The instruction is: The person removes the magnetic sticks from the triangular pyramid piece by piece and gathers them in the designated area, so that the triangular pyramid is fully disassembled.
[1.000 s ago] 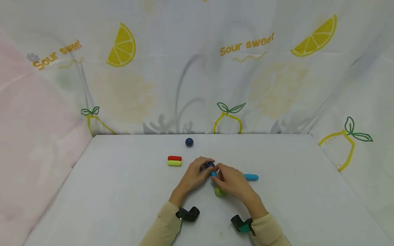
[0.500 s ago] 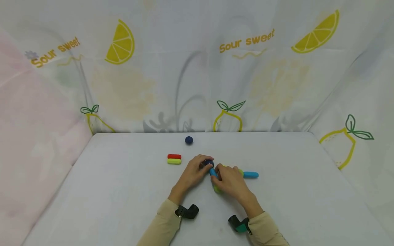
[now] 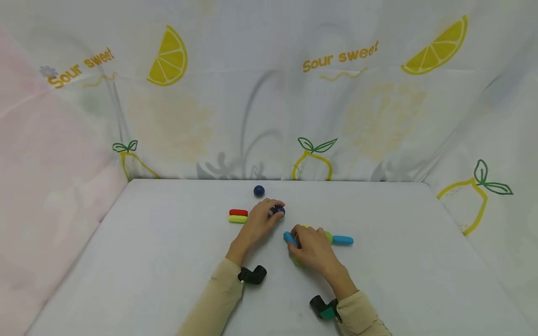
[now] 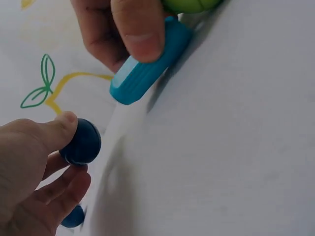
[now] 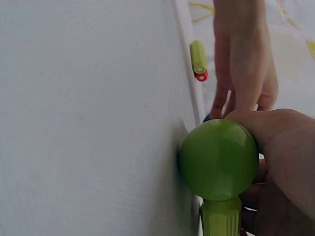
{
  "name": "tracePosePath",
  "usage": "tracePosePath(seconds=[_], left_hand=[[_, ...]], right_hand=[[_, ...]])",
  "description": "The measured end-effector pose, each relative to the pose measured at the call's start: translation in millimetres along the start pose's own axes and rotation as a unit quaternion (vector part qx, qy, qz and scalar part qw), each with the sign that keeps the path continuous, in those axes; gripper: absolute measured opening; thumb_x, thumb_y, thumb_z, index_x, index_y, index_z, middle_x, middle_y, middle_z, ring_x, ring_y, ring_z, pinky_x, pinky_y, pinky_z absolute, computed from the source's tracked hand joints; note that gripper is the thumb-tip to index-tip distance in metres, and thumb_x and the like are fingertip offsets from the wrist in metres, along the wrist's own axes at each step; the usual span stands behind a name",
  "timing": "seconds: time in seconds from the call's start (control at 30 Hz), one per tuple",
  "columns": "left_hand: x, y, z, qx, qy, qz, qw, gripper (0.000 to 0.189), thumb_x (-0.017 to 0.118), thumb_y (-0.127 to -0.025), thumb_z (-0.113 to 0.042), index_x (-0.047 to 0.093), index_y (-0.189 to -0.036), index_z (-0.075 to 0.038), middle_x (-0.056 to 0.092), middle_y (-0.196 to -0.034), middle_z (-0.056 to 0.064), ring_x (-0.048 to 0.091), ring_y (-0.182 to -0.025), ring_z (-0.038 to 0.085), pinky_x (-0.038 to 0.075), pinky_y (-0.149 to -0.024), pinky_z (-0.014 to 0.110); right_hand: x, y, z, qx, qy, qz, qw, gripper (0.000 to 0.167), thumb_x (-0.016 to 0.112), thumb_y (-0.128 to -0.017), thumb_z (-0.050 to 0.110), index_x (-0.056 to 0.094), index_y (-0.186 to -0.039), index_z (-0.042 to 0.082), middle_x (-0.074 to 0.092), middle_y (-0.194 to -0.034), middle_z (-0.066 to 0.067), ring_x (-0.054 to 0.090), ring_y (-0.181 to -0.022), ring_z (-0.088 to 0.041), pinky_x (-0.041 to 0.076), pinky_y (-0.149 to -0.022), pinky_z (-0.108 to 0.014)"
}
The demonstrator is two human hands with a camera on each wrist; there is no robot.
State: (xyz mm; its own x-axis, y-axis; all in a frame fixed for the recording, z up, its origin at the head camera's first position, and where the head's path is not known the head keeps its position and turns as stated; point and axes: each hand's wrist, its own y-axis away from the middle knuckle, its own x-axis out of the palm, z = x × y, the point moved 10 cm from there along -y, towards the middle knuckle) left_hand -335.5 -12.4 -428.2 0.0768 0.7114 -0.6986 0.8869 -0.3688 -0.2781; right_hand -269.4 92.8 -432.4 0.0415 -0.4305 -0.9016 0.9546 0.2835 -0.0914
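In the head view my left hand (image 3: 252,226) pinches a dark blue ball (image 3: 278,212) between thumb and fingers; the left wrist view shows this ball (image 4: 84,141) apart from the stick. My right hand (image 3: 314,248) holds a toy assembly, its thumb on a short blue stick (image 4: 147,69) whose near end is free. A green ball (image 5: 219,160) with a yellow-green stick (image 5: 221,216) beneath it shows close to the right hand in the right wrist view. Farther right, another green ball (image 3: 329,237) meets a second blue stick (image 3: 343,240). My right hand hides the assembly's middle.
A second dark blue ball (image 3: 258,190) lies near the table's back edge. Left of my left hand, a red stick (image 3: 238,212) and a lime stick (image 3: 238,219) lie side by side on the white table (image 3: 159,261). A printed cloth (image 3: 235,93) hangs behind.
My left hand has moved back and left with the dark blue ball, leaving a gap between it and the blue stick's end. My right hand stays nearly in place, still holding the assembly.
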Motion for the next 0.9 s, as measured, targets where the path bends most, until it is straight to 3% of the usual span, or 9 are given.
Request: tracePosePath(seconds=[0.3, 0.5, 0.7, 0.9], left_hand=[[-32.6, -32.7, -1.3, 0.022, -0.101, -0.026, 0.9943, 0.027, 0.068, -0.087, -0.017, 0.065, -0.113, -0.012, 0.065, -0.111, 0.007, 0.059, -0.105, 0.026, 0.047, -0.088, 0.045], [-31.9, -49.2, 2.6, 0.034, -0.162, 0.000, 0.9863, 0.028, 0.070, -0.086, -0.017, 0.066, -0.113, -0.015, 0.065, -0.113, 0.005, 0.061, -0.106, 0.024, 0.043, -0.091, 0.048], [-23.3, -57.1, 9.0, 0.044, -0.177, 0.034, 0.9827, 0.026, 0.068, -0.087, -0.015, 0.065, -0.113, -0.015, 0.064, -0.117, 0.005, 0.057, -0.115, 0.026, 0.037, -0.101, 0.051], [-16.6, -61.4, 15.0, 0.046, -0.187, 0.053, 0.9799, 0.025, 0.068, -0.087, -0.011, 0.065, -0.111, -0.014, 0.064, -0.117, 0.005, 0.055, -0.117, 0.025, 0.034, -0.103, 0.052]], right_hand=[[-3, -0.5, 1, 0.000, 0.000, -0.022, 0.9998, 0.018, 0.062, -0.084, 0.021, 0.066, -0.096, 0.008, 0.053, -0.063, 0.009, 0.045, -0.059, -0.007, 0.032, -0.067, -0.029], [0, 0.6, -1, -0.002, -0.013, -0.010, 0.9999, 0.024, 0.061, -0.086, 0.021, 0.065, -0.107, 0.010, 0.054, -0.064, 0.013, 0.047, -0.061, -0.002, 0.040, -0.074, -0.035], [7, 0.7, 2, -0.040, -0.067, 0.047, 0.9958, 0.028, 0.058, -0.092, 0.023, 0.060, -0.117, 0.009, 0.054, -0.072, 0.011, 0.047, -0.062, -0.003, 0.042, -0.058, -0.020], [8, 7.5, 3, -0.074, -0.112, 0.143, 0.9807, 0.054, 0.065, -0.088, 0.033, 0.049, -0.135, 0.011, 0.061, -0.096, 0.007, 0.057, -0.087, -0.005, 0.048, -0.078, -0.025]])
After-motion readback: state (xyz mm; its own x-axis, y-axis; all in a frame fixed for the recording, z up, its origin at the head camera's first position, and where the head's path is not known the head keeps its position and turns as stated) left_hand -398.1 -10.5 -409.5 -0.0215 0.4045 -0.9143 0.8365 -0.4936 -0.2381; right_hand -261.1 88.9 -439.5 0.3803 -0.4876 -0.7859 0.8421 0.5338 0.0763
